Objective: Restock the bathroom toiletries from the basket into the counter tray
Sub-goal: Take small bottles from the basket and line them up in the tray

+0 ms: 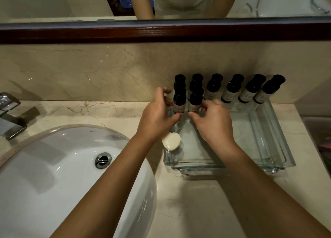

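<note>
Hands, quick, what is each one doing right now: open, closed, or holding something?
Left hand: fingers and thumb curled round the left front bottle.
Right hand: fingers and thumb curled round the right front bottle.

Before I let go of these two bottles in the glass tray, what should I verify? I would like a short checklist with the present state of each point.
1. Left hand grips the left front bottle: ok.
2. Right hand pinches the right front bottle: ok.
3. Both front bottles stand upright: ok.
4. Their bases sit flat on the glass tray: cannot tell, the thumbs hide them.
5. Heart-shaped soap lies in the front left corner, apart from the bottles: ok.
6. Bare tray floor remains for more items: ok.
</note>
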`<state>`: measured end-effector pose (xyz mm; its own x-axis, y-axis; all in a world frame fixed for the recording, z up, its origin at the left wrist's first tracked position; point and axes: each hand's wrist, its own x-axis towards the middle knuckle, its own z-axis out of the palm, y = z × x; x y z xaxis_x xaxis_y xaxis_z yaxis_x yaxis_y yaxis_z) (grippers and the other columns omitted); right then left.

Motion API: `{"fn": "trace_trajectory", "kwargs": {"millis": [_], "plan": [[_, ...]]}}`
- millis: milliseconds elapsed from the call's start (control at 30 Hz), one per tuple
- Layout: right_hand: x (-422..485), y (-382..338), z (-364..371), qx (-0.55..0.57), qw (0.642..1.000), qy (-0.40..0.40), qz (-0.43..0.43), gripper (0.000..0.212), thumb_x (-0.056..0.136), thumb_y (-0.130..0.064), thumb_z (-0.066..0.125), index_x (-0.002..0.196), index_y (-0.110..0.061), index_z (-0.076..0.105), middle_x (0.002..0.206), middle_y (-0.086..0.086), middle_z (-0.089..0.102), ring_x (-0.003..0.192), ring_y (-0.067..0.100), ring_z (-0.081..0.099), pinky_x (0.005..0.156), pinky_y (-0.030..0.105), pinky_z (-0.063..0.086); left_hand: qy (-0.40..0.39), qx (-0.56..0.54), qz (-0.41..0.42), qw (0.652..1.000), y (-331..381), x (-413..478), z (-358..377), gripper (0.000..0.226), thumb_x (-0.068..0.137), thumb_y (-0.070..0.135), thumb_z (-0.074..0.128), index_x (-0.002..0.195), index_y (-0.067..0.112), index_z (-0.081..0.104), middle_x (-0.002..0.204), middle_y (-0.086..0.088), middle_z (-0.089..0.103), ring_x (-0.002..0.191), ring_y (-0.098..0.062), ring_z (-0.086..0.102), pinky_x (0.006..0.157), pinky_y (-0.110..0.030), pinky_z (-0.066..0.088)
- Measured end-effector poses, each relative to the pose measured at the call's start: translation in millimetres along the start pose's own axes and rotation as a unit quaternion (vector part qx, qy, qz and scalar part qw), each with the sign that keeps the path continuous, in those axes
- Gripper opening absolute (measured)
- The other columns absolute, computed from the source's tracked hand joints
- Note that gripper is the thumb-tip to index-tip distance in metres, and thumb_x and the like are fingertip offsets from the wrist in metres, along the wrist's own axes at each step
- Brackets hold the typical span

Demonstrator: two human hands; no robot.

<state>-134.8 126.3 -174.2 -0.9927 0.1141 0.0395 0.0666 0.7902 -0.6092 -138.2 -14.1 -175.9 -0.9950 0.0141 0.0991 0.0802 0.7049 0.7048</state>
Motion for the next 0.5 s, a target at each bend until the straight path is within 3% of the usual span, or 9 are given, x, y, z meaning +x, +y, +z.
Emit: {"fn": "trace_trajectory", "kwargs": {"millis": [167, 267, 400, 500], "plan": [[-4, -1, -9, -0.009, 1.0, -0.027, 0.014, 0.051, 0.08, -0.029, 0.072, 0.125, -0.01, 0.057, 0.123, 0.007, 0.053, 0.116, 0.025, 0.051, 0.095, 0.036, 0.045, -0.006, 0.0, -0.016, 1.0, 2, -2, -3, 0.067, 0.077, 0.025, 0.075, 0.129, 0.017, 0.034, 0.1, 0.008, 0.056, 0.087, -0.01, 0.054, 0.075, -0.024, 0.043], [-10, 0, -31, -0.026, 0.999, -0.022, 0.005, 0.047, 0.083, -0.024, 0.069, 0.126, -0.013, 0.055, 0.123, 0.003, 0.052, 0.111, 0.019, 0.051, 0.088, 0.029, 0.043, -0.026, 0.008, -0.035, 0.999, 2, -3, -11, 0.071, 0.075, 0.024, 0.077, 0.13, 0.018, 0.032, 0.114, 0.004, 0.059, 0.101, -0.014, 0.056, 0.084, -0.03, 0.047], [0, -15, -73, -0.017, 0.998, 0.007, -0.052, 0.024, 0.088, -0.02, 0.062, 0.112, -0.017, 0.062, 0.086, -0.007, 0.052, 0.074, 0.008, 0.049, 0.061, 0.022, 0.039, -0.033, 0.025, -0.044, 0.998, 2, 2, -29, 0.069, 0.077, 0.018, 0.075, 0.131, 0.018, 0.033, 0.117, 0.004, 0.055, 0.111, -0.014, 0.051, 0.085, -0.026, 0.043], [25, -33, -93, -0.031, 0.996, 0.011, -0.086, 0.023, 0.089, -0.027, 0.06, 0.111, -0.02, 0.063, 0.067, -0.011, 0.049, 0.064, 0.009, 0.049, 0.063, 0.023, 0.038, -0.032, 0.011, -0.054, 0.998, 8, 9, -41, 0.068, 0.079, 0.017, 0.073, 0.133, 0.019, 0.032, 0.12, 0.003, 0.053, 0.106, -0.009, 0.047, 0.082, -0.022, 0.038]]}}
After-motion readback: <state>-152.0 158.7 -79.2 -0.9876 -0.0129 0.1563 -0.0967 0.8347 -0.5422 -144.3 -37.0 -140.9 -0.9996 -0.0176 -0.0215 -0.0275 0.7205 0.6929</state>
